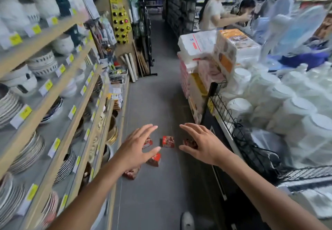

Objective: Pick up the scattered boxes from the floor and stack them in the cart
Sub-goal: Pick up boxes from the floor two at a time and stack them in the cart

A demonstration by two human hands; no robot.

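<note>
One view only, worn on the head at standing height. Faces forward and down along a shop aisle, wide-angled, edges bent and blurred. Near: both forearms reaching out from the bottom edge, hands [138,145] spread above the floor [158,95]. Left edge close to the shelves [53,79]; right edge close to a wire basket [226,111]. Farther off, the aisle's end.
</note>
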